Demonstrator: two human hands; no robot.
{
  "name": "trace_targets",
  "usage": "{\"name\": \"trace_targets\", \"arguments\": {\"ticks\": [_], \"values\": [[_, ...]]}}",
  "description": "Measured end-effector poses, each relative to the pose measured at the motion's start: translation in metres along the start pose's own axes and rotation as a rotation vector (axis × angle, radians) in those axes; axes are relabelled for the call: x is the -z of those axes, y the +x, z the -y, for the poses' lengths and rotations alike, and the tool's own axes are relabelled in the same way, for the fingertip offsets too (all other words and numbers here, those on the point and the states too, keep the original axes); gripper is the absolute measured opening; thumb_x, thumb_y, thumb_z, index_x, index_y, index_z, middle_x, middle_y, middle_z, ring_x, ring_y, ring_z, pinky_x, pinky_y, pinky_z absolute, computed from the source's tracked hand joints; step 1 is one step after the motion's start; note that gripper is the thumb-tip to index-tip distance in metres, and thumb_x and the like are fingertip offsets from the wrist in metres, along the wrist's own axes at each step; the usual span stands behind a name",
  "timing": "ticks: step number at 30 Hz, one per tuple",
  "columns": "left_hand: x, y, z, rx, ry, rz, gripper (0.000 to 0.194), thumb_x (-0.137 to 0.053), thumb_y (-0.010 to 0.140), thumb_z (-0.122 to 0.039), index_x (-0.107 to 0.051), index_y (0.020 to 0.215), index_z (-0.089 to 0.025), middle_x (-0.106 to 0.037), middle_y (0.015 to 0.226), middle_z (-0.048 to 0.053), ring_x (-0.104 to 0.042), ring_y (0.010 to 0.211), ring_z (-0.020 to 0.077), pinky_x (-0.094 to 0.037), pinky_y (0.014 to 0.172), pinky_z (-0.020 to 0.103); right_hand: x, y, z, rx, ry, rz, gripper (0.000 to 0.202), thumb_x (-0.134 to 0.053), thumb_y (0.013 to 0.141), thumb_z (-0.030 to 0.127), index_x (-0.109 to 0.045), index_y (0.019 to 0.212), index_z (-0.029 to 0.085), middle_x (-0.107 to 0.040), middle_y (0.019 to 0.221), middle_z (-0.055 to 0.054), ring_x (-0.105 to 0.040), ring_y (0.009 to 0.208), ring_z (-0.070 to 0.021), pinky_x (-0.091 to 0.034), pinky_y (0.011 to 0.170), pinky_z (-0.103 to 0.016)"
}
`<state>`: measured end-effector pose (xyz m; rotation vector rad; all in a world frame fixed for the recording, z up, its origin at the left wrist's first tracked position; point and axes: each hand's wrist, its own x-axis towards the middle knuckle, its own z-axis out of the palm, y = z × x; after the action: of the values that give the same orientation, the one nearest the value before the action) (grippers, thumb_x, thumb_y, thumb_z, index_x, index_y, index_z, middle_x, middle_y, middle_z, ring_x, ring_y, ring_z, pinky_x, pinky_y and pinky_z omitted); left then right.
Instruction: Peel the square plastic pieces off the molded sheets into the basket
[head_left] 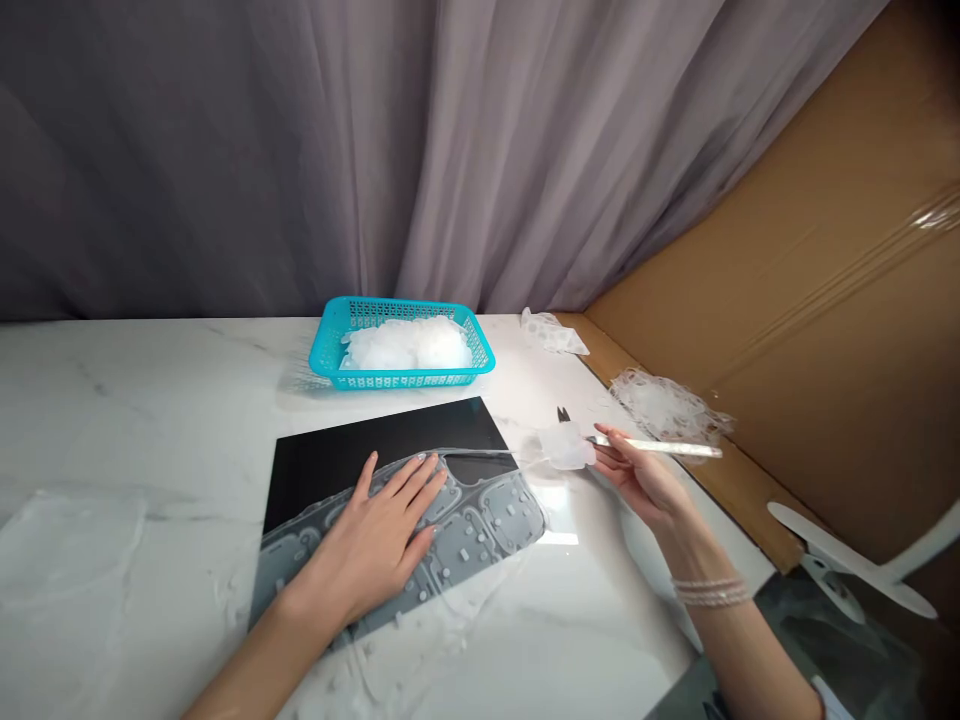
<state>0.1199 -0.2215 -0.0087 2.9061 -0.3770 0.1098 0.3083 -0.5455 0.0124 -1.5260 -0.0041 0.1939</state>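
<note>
Gray curtains [480, 150] back a marbled tabletop [187, 400] (left grip [382, 535] released, right grip [645, 480] holding a tool [679, 448]).

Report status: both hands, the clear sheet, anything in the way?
Left hand flat on clear sheet, over black mat. Right hand holds pale tool, translucent piece. Blue basket beyond, clear of hands.

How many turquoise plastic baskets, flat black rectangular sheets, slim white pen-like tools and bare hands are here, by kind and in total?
Turquoise basket: 1
Black sheet: 1
White pen-like tool: 1
Bare left hand and right hand: 2
Total: 5
</note>
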Motion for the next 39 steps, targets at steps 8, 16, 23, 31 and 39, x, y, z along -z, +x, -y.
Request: {"name": "trace_targets", "arguments": {"ticks": [8,16,23,31,39], "values": [[0.032,0.023,-0.046,0.428,-1.216,-0.126,0.055,-0.033,0.098,-0.053,-0.067,0.118,-0.014,-0.066,0.127,0.016,-0.059,0.122,0.028,-0.042,0.109,0.047,-0.088,-0.068,0.035,0.096,0.042,0.306,0.028,-0.067,0.089,0.042,-0.069,0.108,0.022,-0.074,0.109,-0.008,-0.071,0.104,-0.0228,-0.057,0.095,-0.036],[0.032,0.029,-0.046,0.663,-2.011,-0.029,0.034,-0.074,0.079,-0.039,-0.073,0.1,-0.013,-0.076,0.1,0.014,-0.072,0.088,0.025,-0.056,0.084,0.037,-0.126,-0.069,0.049,0.303,-0.417,0.378,0.036,-0.047,0.097,0.051,-0.051,0.077,0.022,-0.073,0.083,-0.005,-0.071,0.087,-0.0202,-0.053,0.079,-0.034],[0.026,0.03,-0.05,0.675,-1.686,-0.14,0.023,-0.079,0.073,-0.033,-0.073,0.077,-0.012,-0.069,0.072,0.004,-0.064,0.068,0.0139,-0.048,0.063,0.023,-0.139,-0.062,0.024,0.215,-0.512,0.562,0.051,-0.066,0.084,0.043,-0.023,0.065,0.023,-0.023,0.059,0.009,-0.024,0.052,-0.0073,-0.019,0.046,-0.021],[0.011,0.034,-0.057,0.735,-1.458,-0.405,0.022,-0.078,0.074,-0.033,-0.078,0.086,-0.015,-0.075,0.082,0.005,-0.068,0.077,0.0194,-0.052,0.069,0.026,-0.139,-0.069,-0.001,0.496,-0.553,0.414,0.041,-0.051,0.09,0.029,-0.019,0.064,0.023,-0.023,0.062,0.006,-0.025,0.057,-0.0087,-0.025,0.051,-0.022],[0.026,0.029,-0.039,0.804,-1.718,-0.629,0.031,-0.085,0.067,-0.032,-0.076,0.09,-0.013,-0.077,0.09,0.007,-0.071,0.087,0.0185,-0.055,0.078,0.025,-0.105,-0.024,-0.009,0.578,-0.833,0.165,0.041,-0.057,0.089,0.036,-0.031,0.06,0.023,-0.039,0.049,0.005,-0.041,0.05,-0.012,-0.03,0.052,-0.026]]}}
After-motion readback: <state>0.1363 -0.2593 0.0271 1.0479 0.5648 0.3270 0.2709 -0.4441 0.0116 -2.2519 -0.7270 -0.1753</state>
